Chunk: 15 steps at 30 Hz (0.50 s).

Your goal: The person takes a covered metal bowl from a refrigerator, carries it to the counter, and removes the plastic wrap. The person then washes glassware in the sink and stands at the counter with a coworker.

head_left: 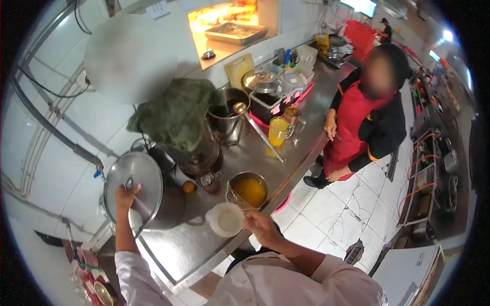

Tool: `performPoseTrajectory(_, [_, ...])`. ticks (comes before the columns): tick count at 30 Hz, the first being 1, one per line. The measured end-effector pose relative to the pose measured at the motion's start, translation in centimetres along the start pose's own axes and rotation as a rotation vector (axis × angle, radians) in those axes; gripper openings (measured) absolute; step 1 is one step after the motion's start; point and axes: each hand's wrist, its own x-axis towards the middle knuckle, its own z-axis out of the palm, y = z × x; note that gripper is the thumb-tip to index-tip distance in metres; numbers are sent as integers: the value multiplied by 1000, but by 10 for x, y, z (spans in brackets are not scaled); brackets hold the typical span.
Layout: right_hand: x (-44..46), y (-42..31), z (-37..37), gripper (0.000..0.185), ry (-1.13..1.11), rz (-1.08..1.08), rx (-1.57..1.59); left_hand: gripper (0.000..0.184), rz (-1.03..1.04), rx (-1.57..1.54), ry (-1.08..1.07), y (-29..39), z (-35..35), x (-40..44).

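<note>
My left hand (pixel 126 197) is closed on the knob of the round metal lid (pixel 148 176), which sits on a tall pot at the left. A white bowl (pixel 225 220) is in my right hand (pixel 260 227), held by its side over the counter's front edge. Just beyond the bowl stands a metal pot (pixel 263 183) of yellow-orange liquid (pixel 249 192). A glass mug (pixel 208 181) and a small orange-brown item (pixel 189 187) are between the tall pot and that liquid.
A ladle (pixel 260 133) lies across the steel counter (pixel 306 115), near a mug of yellow liquid (pixel 278 131). Behind are a dark green cloth (pixel 176 115) and a lidded pan (pixel 261 82). A person in a red apron (pixel 347 122) stands at the counter's right side.
</note>
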Motion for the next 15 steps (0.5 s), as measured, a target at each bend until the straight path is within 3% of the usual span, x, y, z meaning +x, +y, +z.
performPoseTrajectory(4, [19,-9,-45,26,39,-22,7,64,44,-169,-36,-4,5,1])
performPoseTrajectory(8, [43,-34,-100,39,128,13,29,62,-47,-61,-127,29,-16,-25])
performPoseTrajectory(10, [62,-29,-127,39,188,-75,34,58,111,63,299,45,-21,-48])
performPoseTrajectory(11, [71,-31,-138,32,194,-97,57,58,87,82,301,56,-25,-61])
performPoseTrajectory(13, [93,-20,-159,23,210,-78,-25,52,192,105,640,89,-34,-92])
performPoseTrajectory(14, [104,-4,-171,23,171,-66,-15,42,166,81,680,116,-38,-117])
performPoseTrajectory(15, [119,21,-182,20,172,-78,-47,41,139,10,719,97,-23,-137])
